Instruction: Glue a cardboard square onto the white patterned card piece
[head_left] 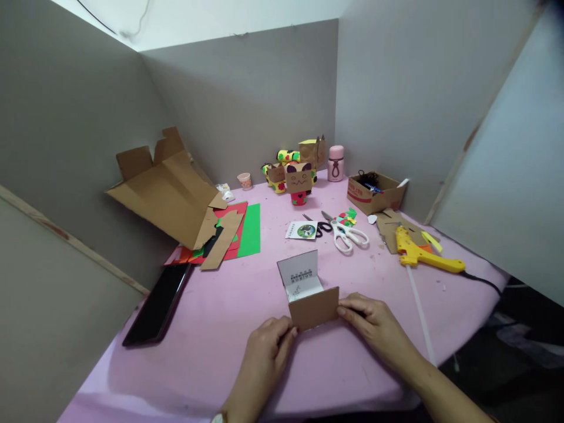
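A folded piece of cardboard (314, 309) stands on the pink table in front of me. Its near panel is plain brown and upright; the bottom and the raised far panel show a white face with dark print. My left hand (269, 349) pinches the near panel's lower left corner between thumb and fingers. At the right edge of that panel, my right hand (372, 323) grips with thumb and fingertips. Beyond the cardboard lie a white card with a round green picture (307, 230), white-handled scissors (346, 235) and black-handled scissors (324, 228).
A yellow glue gun (427, 258) with a glue stick and cord lies right, by cardboard scraps (385, 232). Behind are a small box (374, 197), a pink flask (335, 164) and several cardboard-headed figures (299, 185). Left are a large carton (163, 194), coloured sheets (250, 232) and a tablet (156, 308).
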A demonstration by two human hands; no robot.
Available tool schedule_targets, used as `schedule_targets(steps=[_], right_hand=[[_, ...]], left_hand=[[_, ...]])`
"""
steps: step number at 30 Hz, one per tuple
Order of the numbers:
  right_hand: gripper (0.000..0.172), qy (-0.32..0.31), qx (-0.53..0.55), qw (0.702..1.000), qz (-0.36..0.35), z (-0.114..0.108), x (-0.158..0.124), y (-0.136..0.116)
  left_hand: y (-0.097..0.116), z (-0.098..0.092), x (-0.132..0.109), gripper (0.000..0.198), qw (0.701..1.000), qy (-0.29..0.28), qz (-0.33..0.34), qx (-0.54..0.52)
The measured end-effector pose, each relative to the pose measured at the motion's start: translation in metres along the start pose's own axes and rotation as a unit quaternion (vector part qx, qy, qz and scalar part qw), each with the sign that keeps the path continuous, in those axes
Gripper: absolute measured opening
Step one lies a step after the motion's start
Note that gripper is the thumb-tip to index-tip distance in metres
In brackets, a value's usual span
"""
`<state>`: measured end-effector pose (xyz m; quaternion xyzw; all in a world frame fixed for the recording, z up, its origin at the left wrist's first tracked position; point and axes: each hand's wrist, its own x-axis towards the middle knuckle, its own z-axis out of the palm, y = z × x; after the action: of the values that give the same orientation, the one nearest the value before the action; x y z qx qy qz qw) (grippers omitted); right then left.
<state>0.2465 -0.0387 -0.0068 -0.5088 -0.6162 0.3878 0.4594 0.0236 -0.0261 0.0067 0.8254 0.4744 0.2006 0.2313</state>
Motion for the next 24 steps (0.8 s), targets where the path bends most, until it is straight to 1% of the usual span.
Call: schedule_targets(steps=[6,13,24], right_hand=[[0.020,-0.002,0.010,1.000,-0.002,-0.0001,-0.0001,0.0010],[0.020,-0.004,0.010,1.000,0.000,0.0000,-0.0007,0.0023],[0.021,-0.010,0.011,1.000,-0.009,-0.0007,-0.0009,0.0026]], left_hand=[[0.0000,0.0008,-0.0002,0.023,1.000,0.002,-0.004,0.010],[-0.0003,0.0010,0.0002,0.023,1.000,-0.001,-0.012,-0.007],[-0.0010,0.0006,-0.0015,0.022,1.000,0.002,-0.003,-0.005]])
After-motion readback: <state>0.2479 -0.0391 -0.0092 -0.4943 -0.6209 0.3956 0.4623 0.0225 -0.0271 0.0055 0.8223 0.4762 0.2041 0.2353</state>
